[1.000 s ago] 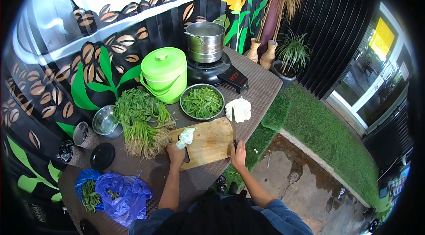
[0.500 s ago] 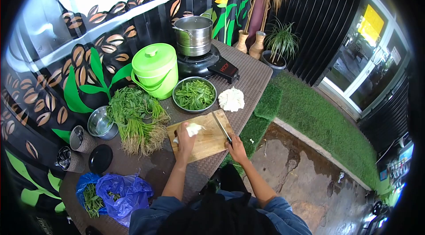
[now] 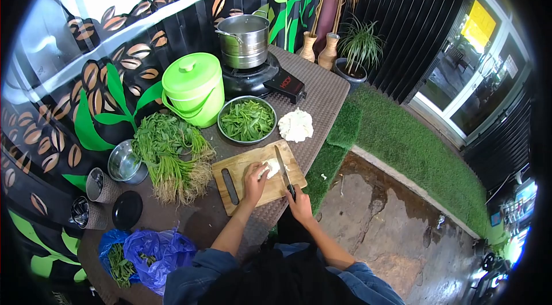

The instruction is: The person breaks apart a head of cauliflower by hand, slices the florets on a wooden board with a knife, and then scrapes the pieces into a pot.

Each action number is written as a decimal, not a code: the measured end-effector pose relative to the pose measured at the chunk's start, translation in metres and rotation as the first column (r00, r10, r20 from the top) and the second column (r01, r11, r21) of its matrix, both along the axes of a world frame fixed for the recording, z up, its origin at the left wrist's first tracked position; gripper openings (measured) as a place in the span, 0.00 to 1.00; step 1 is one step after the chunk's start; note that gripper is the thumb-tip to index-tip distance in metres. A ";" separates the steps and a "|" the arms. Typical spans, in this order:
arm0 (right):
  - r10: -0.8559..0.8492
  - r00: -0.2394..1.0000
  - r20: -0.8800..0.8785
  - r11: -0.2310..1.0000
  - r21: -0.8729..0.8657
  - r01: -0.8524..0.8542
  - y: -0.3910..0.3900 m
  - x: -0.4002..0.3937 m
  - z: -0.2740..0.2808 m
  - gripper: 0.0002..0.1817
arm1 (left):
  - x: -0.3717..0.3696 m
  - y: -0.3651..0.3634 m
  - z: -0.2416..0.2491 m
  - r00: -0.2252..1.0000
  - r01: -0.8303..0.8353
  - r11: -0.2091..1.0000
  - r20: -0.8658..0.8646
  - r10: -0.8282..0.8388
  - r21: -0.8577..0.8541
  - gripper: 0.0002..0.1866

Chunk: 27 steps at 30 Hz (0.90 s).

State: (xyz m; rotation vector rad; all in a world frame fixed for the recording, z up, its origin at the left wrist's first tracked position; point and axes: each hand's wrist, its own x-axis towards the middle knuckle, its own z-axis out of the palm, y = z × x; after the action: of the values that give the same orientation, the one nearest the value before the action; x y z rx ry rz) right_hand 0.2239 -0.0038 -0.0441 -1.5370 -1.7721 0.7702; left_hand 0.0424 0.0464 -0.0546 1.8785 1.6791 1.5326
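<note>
On the wooden cutting board (image 3: 244, 164), my left hand (image 3: 255, 183) holds a white piece of food (image 3: 271, 168) down with its fingertips. My right hand (image 3: 300, 206) is wrapped round the black handle of a knife (image 3: 281, 162), whose blade lies over the board just right of the piece. A white, lumpy heap (image 3: 296, 125) sits on the table behind the board. Beside it is a metal bowl of cut green leaves (image 3: 248, 120). Left of the board lies a large bunch of greens with roots (image 3: 172, 155).
A green lidded bucket (image 3: 194, 89) and a metal pot (image 3: 244, 40) on a black stove (image 3: 253, 81) stand at the back. To the left are an empty metal bowl (image 3: 127, 161), two woven cups (image 3: 103, 185), a black lid (image 3: 127, 209) and blue plastic bags (image 3: 161, 256).
My left hand has moved right across the board with the white piece, uncovering the board's handle slot. The knife has moved slightly left, beside the piece, and the view has shifted a little.
</note>
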 end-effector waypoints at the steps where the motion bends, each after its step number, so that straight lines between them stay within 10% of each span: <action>1: -0.005 1.000 0.023 1.000 -0.014 0.005 -0.001 -0.003 0.002 0.14 | -0.001 -0.001 0.000 1.000 -0.002 1.000 0.000 0.002 -0.006 0.13; 27: 0.187 0.876 0.445 0.967 -0.238 -0.086 0.013 -0.027 0.068 0.15 | 0.001 -0.002 0.002 0.992 0.011 0.997 0.123 -0.001 -0.077 0.14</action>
State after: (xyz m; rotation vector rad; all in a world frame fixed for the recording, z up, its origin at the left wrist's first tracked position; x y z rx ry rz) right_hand 0.1965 0.0088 0.0237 -1.8718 -2.2278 0.7157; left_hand 0.0435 0.0446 -0.0522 1.7137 1.6524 1.5247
